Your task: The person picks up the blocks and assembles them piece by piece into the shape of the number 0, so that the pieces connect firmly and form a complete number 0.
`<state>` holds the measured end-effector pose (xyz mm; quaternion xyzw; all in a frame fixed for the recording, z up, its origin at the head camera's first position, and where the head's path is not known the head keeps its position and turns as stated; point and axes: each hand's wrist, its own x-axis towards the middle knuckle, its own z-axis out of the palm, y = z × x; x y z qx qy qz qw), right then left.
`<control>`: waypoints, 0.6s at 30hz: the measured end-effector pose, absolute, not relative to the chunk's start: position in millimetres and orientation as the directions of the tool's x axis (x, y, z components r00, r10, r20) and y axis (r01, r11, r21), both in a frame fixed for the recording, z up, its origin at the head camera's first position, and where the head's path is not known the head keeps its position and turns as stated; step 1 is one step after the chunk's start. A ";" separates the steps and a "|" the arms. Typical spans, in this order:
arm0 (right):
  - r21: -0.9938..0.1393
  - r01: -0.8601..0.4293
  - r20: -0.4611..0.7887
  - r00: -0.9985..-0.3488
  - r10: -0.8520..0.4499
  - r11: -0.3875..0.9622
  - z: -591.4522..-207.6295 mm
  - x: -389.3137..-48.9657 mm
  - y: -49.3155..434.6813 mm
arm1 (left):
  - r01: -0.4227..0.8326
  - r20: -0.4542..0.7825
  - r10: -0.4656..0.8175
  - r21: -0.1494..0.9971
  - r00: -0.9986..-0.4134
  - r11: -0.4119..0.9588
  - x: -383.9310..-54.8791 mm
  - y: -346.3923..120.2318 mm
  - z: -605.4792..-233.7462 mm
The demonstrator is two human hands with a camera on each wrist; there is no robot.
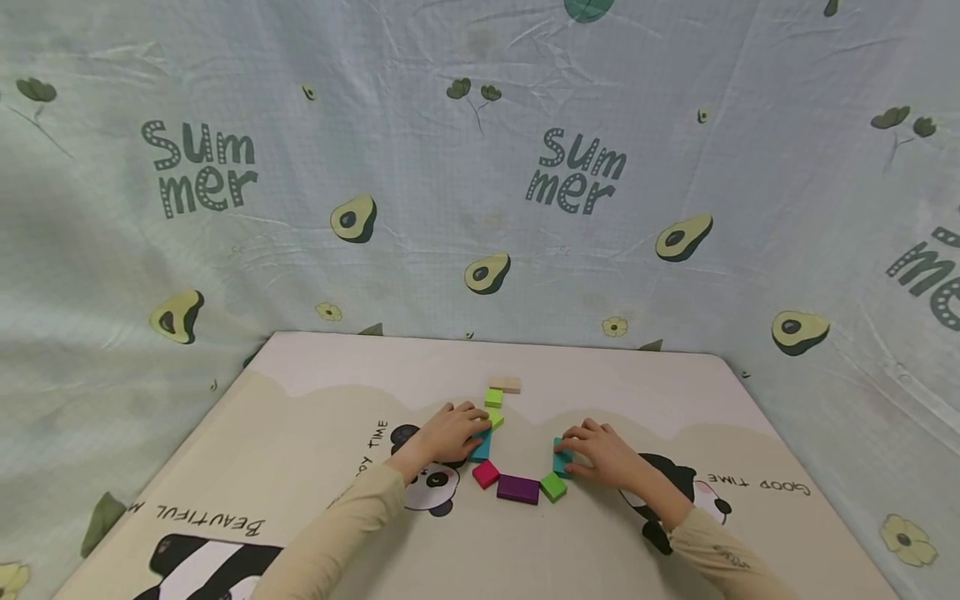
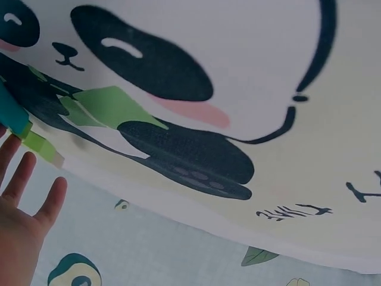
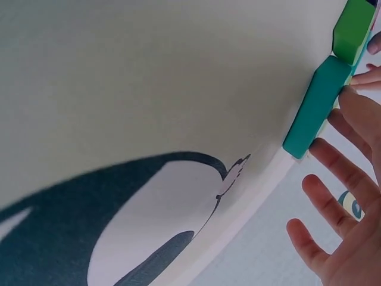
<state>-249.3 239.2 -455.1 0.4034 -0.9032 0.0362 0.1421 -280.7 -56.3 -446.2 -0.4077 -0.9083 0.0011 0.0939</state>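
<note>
A row of coloured blocks curves across the table in the head view. My left hand (image 1: 453, 432) grips a teal block (image 1: 482, 447) on the row's left side, its fingers covering part of it. On the right side, my right hand (image 1: 602, 452) holds another teal block (image 1: 561, 458) between thumb and fingers; its other fingers spread apart in the right wrist view. This block meets a green block (image 1: 553, 487) at its near end. Between the two sides lie a purple block (image 1: 518, 489) and a red block (image 1: 486, 474).
Beyond the left teal block are a yellow-green block (image 1: 495, 419), a lime block (image 1: 493, 397) and a plain wooden block (image 1: 506, 384). The table cover (image 1: 637, 550) carries panda prints. A hanging cloth (image 1: 420, 167) with avocado prints stands behind the far edge.
</note>
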 end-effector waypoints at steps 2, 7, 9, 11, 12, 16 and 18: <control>0.041 -0.740 0.279 -0.636 -0.719 0.671 -453.7 -250.4 239.2 | 0.741 0.175 0.740 -0.076 -0.649 0.667 -280.6 -56.5 -446.5; -0.004 -0.746 0.268 -0.642 -0.718 0.665 -448.1 -252.9 237.2 | 0.743 0.191 0.746 -0.102 -0.638 0.661 -281.2 -57.4 -449.0; -0.011 -0.746 0.269 -0.643 -0.717 0.666 -445.2 -255.3 235.1 | 0.742 0.190 0.747 -0.109 -0.637 0.661 -281.5 -57.6 -449.8; -0.009 -0.746 0.271 -0.643 -0.716 0.666 -441.9 -258.9 231.5 | 0.741 0.189 0.745 -0.107 -0.639 0.663 -281.5 -57.5 -450.0; -0.004 -0.746 0.273 -0.642 -0.717 0.666 -440.4 -261.1 229.2 | 0.741 0.188 0.745 -0.105 -0.640 0.664 -281.6 -57.4 -450.1; 0.017 -0.742 0.278 -0.641 -0.716 0.670 -435.6 -271.7 218.3 | 0.738 0.180 0.742 -0.100 -0.646 0.667 -281.7 -56.9 -451.2; 0.034 -0.739 0.274 -0.641 -0.717 0.673 -435.0 -277.3 212.4 | 0.738 0.174 0.741 -0.098 -0.648 0.668 -281.6 -56.3 -451.7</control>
